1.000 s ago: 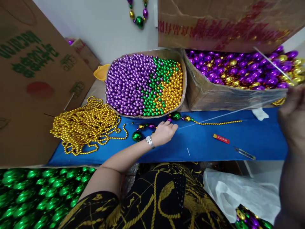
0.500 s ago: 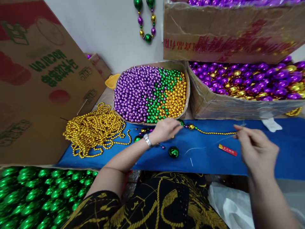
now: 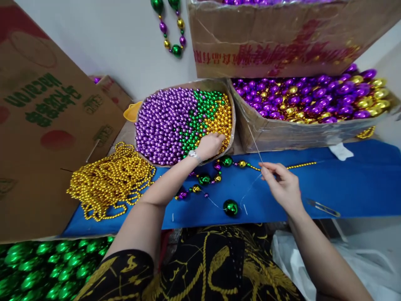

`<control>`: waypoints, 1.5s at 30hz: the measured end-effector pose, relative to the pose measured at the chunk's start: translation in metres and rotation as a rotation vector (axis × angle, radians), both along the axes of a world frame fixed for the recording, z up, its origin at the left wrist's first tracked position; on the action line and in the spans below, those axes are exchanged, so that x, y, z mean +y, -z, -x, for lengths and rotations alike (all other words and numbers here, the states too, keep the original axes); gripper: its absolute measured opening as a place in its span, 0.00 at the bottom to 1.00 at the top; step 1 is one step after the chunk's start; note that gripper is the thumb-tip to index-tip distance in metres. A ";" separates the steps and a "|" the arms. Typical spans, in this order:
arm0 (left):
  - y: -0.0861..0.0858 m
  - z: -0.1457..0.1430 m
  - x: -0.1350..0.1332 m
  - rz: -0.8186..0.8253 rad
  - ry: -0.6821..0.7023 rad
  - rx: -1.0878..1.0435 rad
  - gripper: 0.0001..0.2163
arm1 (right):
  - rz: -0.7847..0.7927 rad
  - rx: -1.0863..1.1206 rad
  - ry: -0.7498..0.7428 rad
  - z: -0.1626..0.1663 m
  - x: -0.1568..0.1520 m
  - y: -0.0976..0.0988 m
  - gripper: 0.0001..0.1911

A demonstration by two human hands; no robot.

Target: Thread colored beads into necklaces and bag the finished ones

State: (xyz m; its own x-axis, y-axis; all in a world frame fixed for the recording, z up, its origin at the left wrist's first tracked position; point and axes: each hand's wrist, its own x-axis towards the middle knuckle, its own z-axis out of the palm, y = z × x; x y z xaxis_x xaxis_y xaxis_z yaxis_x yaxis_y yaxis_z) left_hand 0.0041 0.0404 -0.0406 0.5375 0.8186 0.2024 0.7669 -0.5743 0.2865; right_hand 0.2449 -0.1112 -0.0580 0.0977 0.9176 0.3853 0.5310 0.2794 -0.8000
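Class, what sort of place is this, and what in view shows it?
Probably a bead-stringing workspace, though whether home or workshop I cannot tell. Small beads lie heaped mostly by colour, a large green bead sits on a thread, and the right hand holds a thin rod.

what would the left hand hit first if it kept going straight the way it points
Most likely the gold beads the left hand seems to touch, then the box's right wall; its depth among them is unclear.
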 end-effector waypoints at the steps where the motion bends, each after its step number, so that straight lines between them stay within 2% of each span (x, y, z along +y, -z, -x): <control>1: -0.005 0.000 -0.010 0.041 0.021 -0.184 0.10 | 0.006 -0.004 -0.005 0.001 0.001 -0.001 0.13; 4: -0.020 -0.007 -0.044 0.360 0.175 -0.735 0.16 | -0.078 -0.110 -0.032 0.010 0.004 -0.006 0.11; 6: -0.024 -0.016 -0.064 0.627 0.245 -0.937 0.17 | -0.153 -0.214 -0.057 0.019 0.006 -0.007 0.10; 9: -0.020 -0.025 -0.079 0.868 0.203 -1.062 0.13 | -0.189 -0.310 -0.086 0.018 0.007 0.002 0.11; 12: -0.010 -0.024 -0.080 0.987 0.132 -1.136 0.11 | -0.110 -0.375 -0.049 -0.013 0.006 0.025 0.13; 15: -0.003 -0.018 -0.078 1.100 0.071 -1.202 0.10 | 0.008 -0.532 0.136 -0.054 0.002 0.046 0.16; 17: 0.000 -0.017 -0.079 1.162 0.041 -1.212 0.10 | 0.023 -0.596 0.217 -0.064 -0.002 0.047 0.16; 19: 0.001 -0.022 -0.081 1.199 0.038 -1.211 0.11 | -0.018 -0.571 0.146 -0.053 -0.005 0.040 0.17; 21: 0.001 -0.028 -0.085 1.223 0.057 -1.215 0.13 | -0.075 -0.513 -0.021 -0.027 -0.005 0.029 0.18; 24: 0.003 -0.034 -0.092 1.270 0.082 -1.228 0.14 | -0.153 -0.451 -0.169 0.006 -0.002 0.019 0.13; 26: 0.005 -0.032 -0.095 1.285 0.040 -1.300 0.15 | -0.185 -0.410 -0.165 0.015 -0.002 0.019 0.10; 29: 0.009 -0.024 -0.097 1.250 -0.101 -1.490 0.15 | -0.170 -0.325 -0.128 0.010 -0.011 0.019 0.08; 34: 0.014 -0.012 -0.094 1.200 -0.229 -1.672 0.10 | -0.131 -0.288 -0.236 0.008 -0.032 0.016 0.09; 38: 0.014 -0.011 -0.093 1.188 -0.185 -1.654 0.13 | -0.139 -0.309 -0.227 0.014 -0.036 0.017 0.10; 45: 0.015 -0.008 -0.093 1.059 -0.099 -1.582 0.13 | -0.167 -0.388 -0.228 0.009 -0.033 0.022 0.10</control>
State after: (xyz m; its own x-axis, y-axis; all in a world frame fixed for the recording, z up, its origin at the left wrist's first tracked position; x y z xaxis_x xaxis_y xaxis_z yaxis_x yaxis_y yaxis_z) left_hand 0.0124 -0.0526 -0.0552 0.3391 0.9301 -0.1415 -0.4969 0.3048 0.8125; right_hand 0.2358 -0.1442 -0.0803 -0.2790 0.8214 0.4975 0.6919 0.5311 -0.4890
